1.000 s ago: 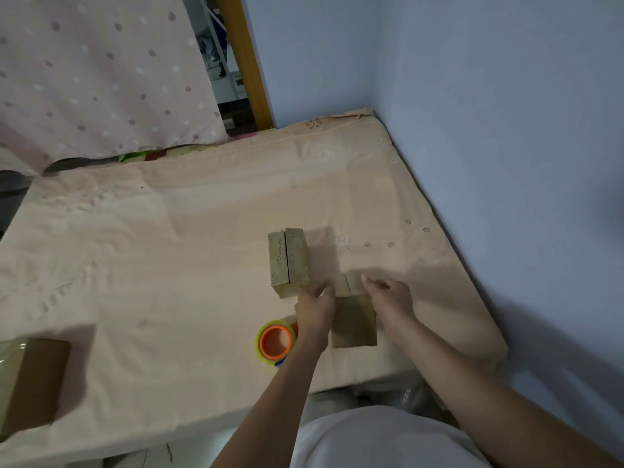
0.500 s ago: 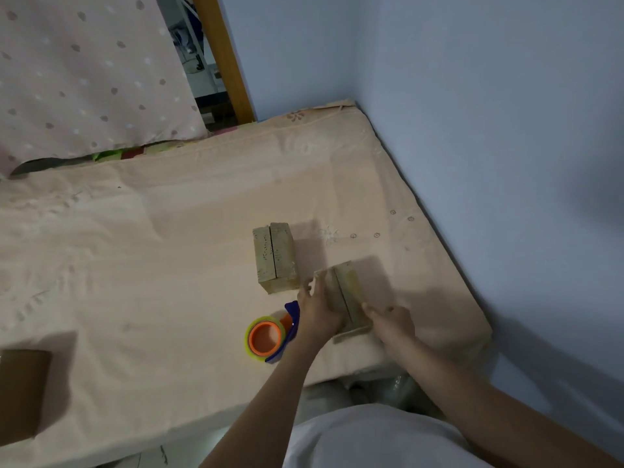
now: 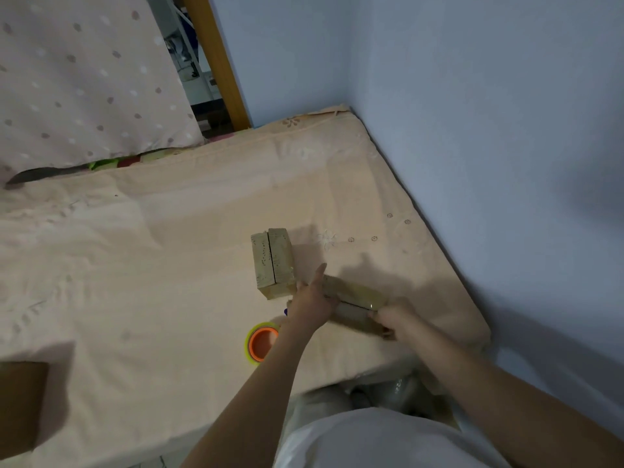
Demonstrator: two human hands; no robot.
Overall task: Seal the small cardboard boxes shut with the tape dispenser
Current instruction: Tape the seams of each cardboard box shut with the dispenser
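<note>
A small cardboard box (image 3: 354,305) lies between my hands on the bed, turned so its long side runs left to right. My left hand (image 3: 312,298) holds its left end with the fingers stretched along it. My right hand (image 3: 391,317) grips its right end. A second small cardboard box (image 3: 273,261) with a slit down its closed top flaps stands just beyond my left hand. The tape dispenser (image 3: 261,342), an orange core in a yellow-green roll, lies on the sheet under my left wrist, partly hidden by my forearm.
The peach bed sheet (image 3: 152,265) covers the whole work surface. A blue wall (image 3: 489,163) runs along the right side. A larger brown box (image 3: 20,407) sits at the left edge. A dotted curtain (image 3: 84,79) hangs at the back left.
The box in my hands has been turned from pointing away from me to lying crosswise. My right hand has shifted to its right end.
</note>
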